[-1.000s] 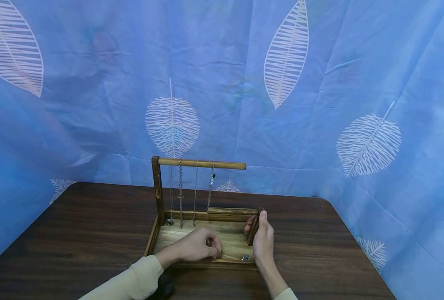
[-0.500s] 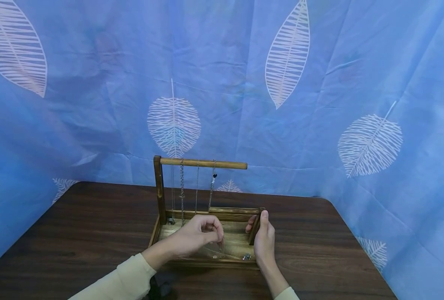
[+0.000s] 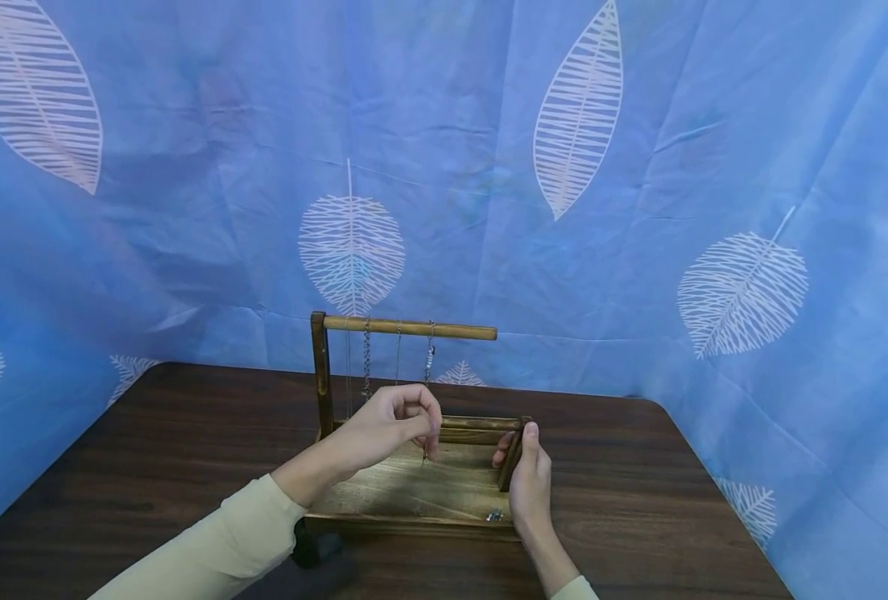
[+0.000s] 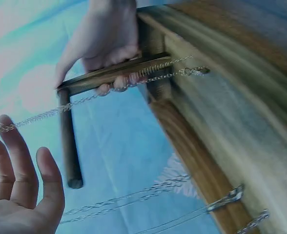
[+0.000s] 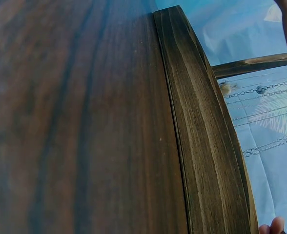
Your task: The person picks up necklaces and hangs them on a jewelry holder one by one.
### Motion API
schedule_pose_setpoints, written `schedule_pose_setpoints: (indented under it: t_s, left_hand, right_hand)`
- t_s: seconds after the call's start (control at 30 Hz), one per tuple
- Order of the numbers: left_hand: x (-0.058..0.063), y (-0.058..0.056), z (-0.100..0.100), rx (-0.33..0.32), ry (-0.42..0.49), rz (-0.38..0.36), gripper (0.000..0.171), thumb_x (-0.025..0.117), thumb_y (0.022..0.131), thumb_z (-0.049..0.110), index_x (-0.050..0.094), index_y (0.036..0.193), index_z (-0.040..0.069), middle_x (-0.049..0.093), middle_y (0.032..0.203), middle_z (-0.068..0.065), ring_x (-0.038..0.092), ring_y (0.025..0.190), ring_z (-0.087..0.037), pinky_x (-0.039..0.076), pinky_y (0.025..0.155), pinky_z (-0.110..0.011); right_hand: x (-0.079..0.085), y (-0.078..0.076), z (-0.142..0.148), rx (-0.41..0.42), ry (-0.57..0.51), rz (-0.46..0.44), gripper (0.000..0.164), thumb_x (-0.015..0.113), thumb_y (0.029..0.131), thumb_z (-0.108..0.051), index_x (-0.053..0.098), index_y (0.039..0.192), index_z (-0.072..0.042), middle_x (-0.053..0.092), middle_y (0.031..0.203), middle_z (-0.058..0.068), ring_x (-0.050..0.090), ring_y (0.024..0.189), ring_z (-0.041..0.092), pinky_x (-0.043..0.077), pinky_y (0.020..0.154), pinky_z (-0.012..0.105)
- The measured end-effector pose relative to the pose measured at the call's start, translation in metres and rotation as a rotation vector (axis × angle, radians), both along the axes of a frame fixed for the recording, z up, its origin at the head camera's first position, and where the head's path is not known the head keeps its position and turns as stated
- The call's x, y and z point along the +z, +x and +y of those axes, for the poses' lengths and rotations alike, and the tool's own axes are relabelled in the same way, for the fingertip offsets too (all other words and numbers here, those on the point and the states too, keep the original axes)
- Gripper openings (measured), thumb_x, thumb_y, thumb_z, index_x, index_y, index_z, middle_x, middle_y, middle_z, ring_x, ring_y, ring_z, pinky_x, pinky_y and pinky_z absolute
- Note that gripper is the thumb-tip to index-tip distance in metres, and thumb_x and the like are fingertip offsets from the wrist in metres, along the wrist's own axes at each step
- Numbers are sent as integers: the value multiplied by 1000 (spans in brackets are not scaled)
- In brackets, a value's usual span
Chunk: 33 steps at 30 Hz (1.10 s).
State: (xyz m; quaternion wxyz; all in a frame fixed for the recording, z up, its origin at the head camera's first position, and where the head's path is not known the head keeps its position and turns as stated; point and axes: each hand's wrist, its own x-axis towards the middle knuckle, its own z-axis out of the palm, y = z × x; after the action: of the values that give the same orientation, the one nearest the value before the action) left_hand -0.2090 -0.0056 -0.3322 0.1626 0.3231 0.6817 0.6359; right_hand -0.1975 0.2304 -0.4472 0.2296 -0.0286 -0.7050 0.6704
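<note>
My left hand (image 3: 393, 421) is raised over the wooden tray of a jewelry stand, its fingertips pinching a thin silver chain necklace (image 4: 87, 99). In the left wrist view the necklace runs as a doubled strand from the fingertips towards the tray floor (image 4: 231, 112). My right hand (image 3: 531, 483) grips the short upright post (image 3: 512, 462) at the stand's right end, thumb near its top. Several chains hang from the upper bar (image 3: 459, 331), among them a chunky chain (image 3: 366, 354) and one with charms (image 3: 430, 360). My left hand hides their lower parts in the head view.
A small heap of silver jewelry (image 3: 494, 516) lies in the tray's front right corner. The lower bar (image 3: 477, 423) runs left from the short post. The stand rests on a dark wood table (image 3: 624, 483), with a blue leaf-patterned cloth (image 3: 459, 167) hanging behind.
My left hand has risen from the tray floor, lifting the necklace up towards the hanging chains. My right hand keeps its grip on the post.
</note>
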Motion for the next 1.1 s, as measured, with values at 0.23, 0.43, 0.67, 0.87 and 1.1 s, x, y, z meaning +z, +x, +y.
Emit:
schedule_pose_setpoints:
  t_s: [0.23, 0.43, 0.67, 0.87, 1.1]
  left_hand:
    - [23, -2, -6, 34, 94, -100, 16, 62, 101, 13, 67, 108, 1, 67, 88, -13, 62, 73, -27, 57, 76, -44]
    - [37, -3, -15, 45, 170, -181, 24, 66, 100, 14, 70, 119, 0, 70, 104, -11, 60, 68, -18, 57, 73, -35]
    - [49, -3, -25, 41, 217, -201, 30, 62, 101, 7, 65, 129, -2, 70, 117, -15, 58, 66, -15, 58, 65, -31]
    - [45, -6, -32, 65, 208, -197, 33, 63, 100, 7, 63, 131, -4, 69, 120, -16, 62, 69, -15, 58, 65, -30]
    - [32, -6, -37, 95, 193, -217, 36, 65, 99, 8, 62, 133, -3, 69, 120, -16, 65, 72, -15, 60, 72, -34]
  right_hand:
    - [0, 0, 1, 1, 1, -2, 69, 24, 111, -46, 59, 96, 12, 60, 77, 19, 62, 72, 37, 53, 63, 40]
    - [0, 1, 1, 6, 4, -8, 70, 25, 111, -47, 59, 96, 12, 60, 78, 20, 62, 73, 38, 53, 64, 39]
    - [0, 0, 1, 6, 8, -2, 70, 24, 111, -46, 59, 97, 13, 60, 77, 20, 62, 71, 33, 53, 65, 40]
    - [1, 0, 0, 4, 6, -6, 70, 23, 111, -46, 59, 97, 12, 60, 76, 18, 62, 71, 34, 54, 65, 40]
    - [1, 0, 0, 8, 2, -9, 71, 23, 111, -47, 59, 97, 13, 60, 76, 19, 62, 72, 37, 54, 66, 41]
